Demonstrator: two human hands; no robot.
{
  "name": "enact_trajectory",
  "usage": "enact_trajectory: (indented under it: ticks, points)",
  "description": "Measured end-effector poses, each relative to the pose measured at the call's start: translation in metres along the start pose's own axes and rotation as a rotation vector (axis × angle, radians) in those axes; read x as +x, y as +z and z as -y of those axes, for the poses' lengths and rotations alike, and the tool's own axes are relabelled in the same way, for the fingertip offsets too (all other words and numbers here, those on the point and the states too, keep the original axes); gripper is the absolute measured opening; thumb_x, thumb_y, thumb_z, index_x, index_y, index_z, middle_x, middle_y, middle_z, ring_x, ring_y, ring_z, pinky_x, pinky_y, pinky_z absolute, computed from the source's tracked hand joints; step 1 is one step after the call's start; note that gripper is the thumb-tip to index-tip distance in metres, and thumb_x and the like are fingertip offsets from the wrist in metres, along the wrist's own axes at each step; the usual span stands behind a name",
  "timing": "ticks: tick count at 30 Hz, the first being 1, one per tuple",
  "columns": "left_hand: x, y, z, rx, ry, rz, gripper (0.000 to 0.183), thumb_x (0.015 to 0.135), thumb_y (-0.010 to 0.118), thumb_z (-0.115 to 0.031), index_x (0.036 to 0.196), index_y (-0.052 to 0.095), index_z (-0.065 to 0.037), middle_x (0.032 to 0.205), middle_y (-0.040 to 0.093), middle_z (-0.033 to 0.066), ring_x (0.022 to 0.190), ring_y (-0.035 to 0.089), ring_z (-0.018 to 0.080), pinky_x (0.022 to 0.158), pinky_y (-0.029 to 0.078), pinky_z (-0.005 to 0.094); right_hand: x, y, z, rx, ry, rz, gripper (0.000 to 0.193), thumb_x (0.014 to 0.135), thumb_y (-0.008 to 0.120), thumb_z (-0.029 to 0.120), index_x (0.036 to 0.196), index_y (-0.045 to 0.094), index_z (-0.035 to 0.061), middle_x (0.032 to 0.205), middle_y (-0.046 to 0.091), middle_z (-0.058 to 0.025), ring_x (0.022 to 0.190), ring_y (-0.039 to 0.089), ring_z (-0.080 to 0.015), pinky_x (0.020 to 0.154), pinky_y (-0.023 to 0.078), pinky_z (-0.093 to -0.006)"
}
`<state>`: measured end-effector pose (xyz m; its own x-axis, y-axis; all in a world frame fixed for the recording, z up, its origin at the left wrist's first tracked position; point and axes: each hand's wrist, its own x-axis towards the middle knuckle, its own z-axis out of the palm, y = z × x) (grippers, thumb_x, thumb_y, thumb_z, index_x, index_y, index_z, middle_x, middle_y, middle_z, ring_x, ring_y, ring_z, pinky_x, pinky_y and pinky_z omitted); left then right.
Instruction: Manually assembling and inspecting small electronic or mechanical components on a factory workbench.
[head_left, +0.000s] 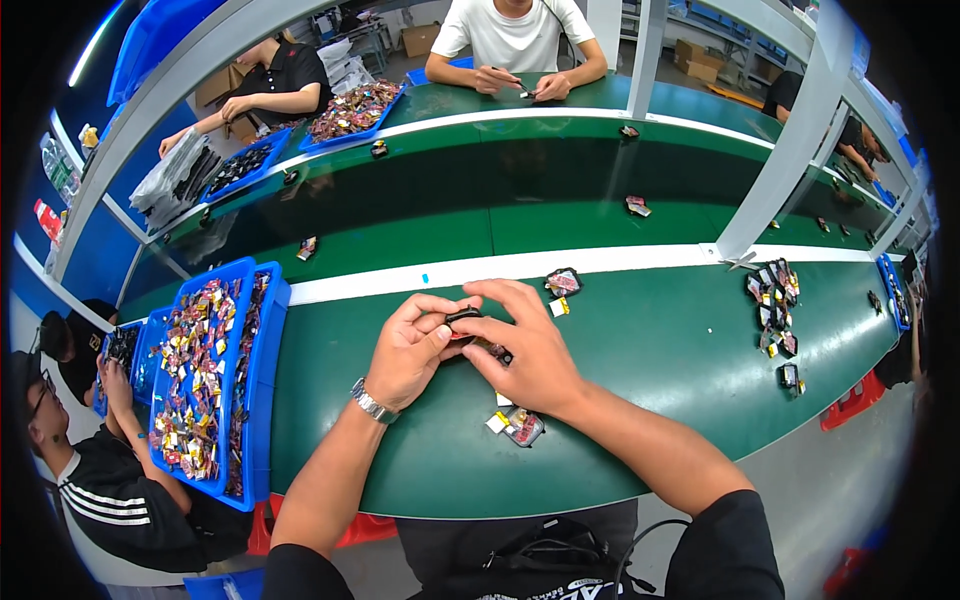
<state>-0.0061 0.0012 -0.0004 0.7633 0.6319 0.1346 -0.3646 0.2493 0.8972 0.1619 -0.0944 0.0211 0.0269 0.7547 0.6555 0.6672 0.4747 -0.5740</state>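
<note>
In front of me, above the green bench (360,470), both hands are closed around a small black plastic casing (463,316). A bit of red shows below it, and its inside is mostly covered by my fingers. My left hand (408,345) pinches it between thumb and fingers. My right hand (532,350) grips it from the other side, and a dark piece (497,352) shows by the right thumb. Just below my hands lies an open casing with a circuit board (523,427), a white-and-yellow tag beside it. Another such unit (563,282) sits beyond my right hand.
Blue trays (262,400) heaped with small tagged parts stand at the left. To the right is a cluster of casings (775,300). Past a white rail (370,281) runs a green conveyor belt (540,235) carrying scattered units. A metal post (790,140) rises at right. Other people work around.
</note>
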Motion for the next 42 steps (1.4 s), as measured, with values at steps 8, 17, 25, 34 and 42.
enact_trajectory:
  ticks: [8, 17, 25, 34, 42]
  points:
    - [0.002, 0.002, 0.002, -0.041, -0.036, 0.017, 0.021, 0.095, 0.057, -0.003, 0.115, 0.050, -0.005, 0.134, 0.054, 0.0196, 0.117, 0.059, 0.0243, 0.097, 0.052, 0.0433, -0.004, 0.002, -0.013, 0.048, 0.007, -0.027, 0.019, 0.076, 0.070, 0.003, 0.095, 0.071, 0.0071, 0.123, 0.059, -0.0098, 0.121, 0.049, -0.0326, 0.097, 0.045, -0.0415]
    - [0.000, 0.004, 0.006, -0.030, 0.008, -0.043, 0.025, 0.096, 0.056, -0.004, 0.120, 0.049, -0.004, 0.135, 0.054, 0.0193, 0.116, 0.060, 0.0238, 0.097, 0.053, 0.0425, 0.002, 0.004, -0.010, 0.064, 0.041, 0.023, 0.017, 0.080, 0.065, 0.004, 0.096, 0.071, 0.0056, 0.125, 0.059, -0.0112, 0.122, 0.049, -0.0321, 0.096, 0.046, -0.0407]
    - [0.001, 0.011, 0.004, -0.017, -0.055, -0.078, 0.027, 0.099, 0.050, -0.003, 0.126, 0.047, -0.001, 0.122, 0.060, 0.0145, 0.112, 0.062, 0.0210, 0.095, 0.054, 0.0386, 0.006, 0.003, -0.009, -0.015, -0.049, -0.144, 0.012, 0.076, 0.069, -0.001, 0.087, 0.065, 0.0027, 0.105, 0.059, -0.0090, 0.093, 0.060, -0.0270, 0.073, 0.052, -0.0340]
    - [0.001, 0.011, 0.003, -0.009, -0.084, -0.099, 0.027, 0.099, 0.050, -0.003, 0.125, 0.048, 0.001, 0.120, 0.061, 0.0145, 0.109, 0.062, 0.0197, 0.094, 0.055, 0.0367, 0.002, 0.007, -0.011, -0.178, -0.104, -0.054, 0.018, 0.077, 0.070, 0.003, 0.094, 0.066, 0.0027, 0.099, 0.060, -0.0077, 0.088, 0.061, -0.0248, 0.070, 0.054, -0.0336]
    - [0.003, 0.016, 0.002, 0.060, -0.130, -0.162, 0.026, 0.098, 0.053, -0.005, 0.122, 0.050, 0.001, 0.115, 0.064, 0.0133, 0.102, 0.065, 0.0173, 0.085, 0.059, 0.0316, 0.000, 0.009, -0.012, -0.229, -0.121, -0.063, 0.018, 0.076, 0.071, 0.004, 0.093, 0.065, 0.0024, 0.100, 0.060, -0.0073, 0.088, 0.060, -0.0247, 0.071, 0.054, -0.0335]
